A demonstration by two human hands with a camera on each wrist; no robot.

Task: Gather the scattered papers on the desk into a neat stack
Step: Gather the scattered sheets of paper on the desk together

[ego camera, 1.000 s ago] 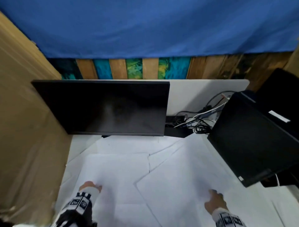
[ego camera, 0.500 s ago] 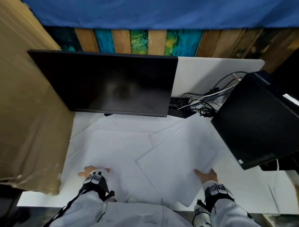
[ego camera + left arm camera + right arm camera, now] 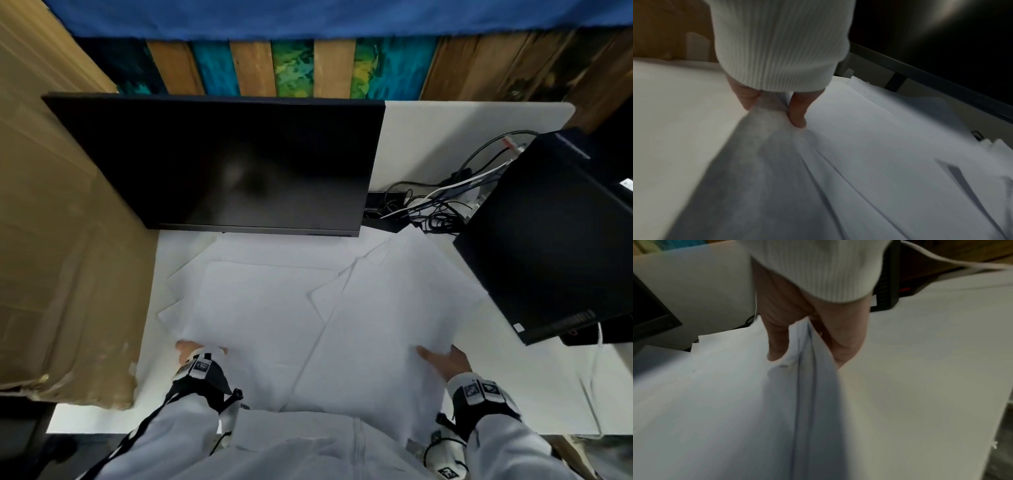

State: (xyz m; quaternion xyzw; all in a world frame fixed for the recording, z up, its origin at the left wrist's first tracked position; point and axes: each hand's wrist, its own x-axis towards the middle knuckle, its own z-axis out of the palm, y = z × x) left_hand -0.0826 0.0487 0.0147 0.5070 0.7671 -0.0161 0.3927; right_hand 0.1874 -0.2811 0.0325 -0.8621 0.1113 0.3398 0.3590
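Several white paper sheets lie overlapping and askew on the white desk in front of the monitor. My left hand holds their left edge near the desk's front. In the left wrist view its thumb lies on top and its fingers underneath, so the left hand pinches the raised sheets. My right hand holds the right edge. In the right wrist view the right hand pinches a few sheets between thumb and fingers.
A dark monitor stands just behind the papers. A black computer case sits on the right, with tangled cables behind it. A cardboard wall borders the desk's left side. Bare desk shows at the right front.
Both hands have pulled back toward the desk's front edge and taken hold of the papers' outer edges. The right sheets have slid left and nearer. The view has tilted downward.
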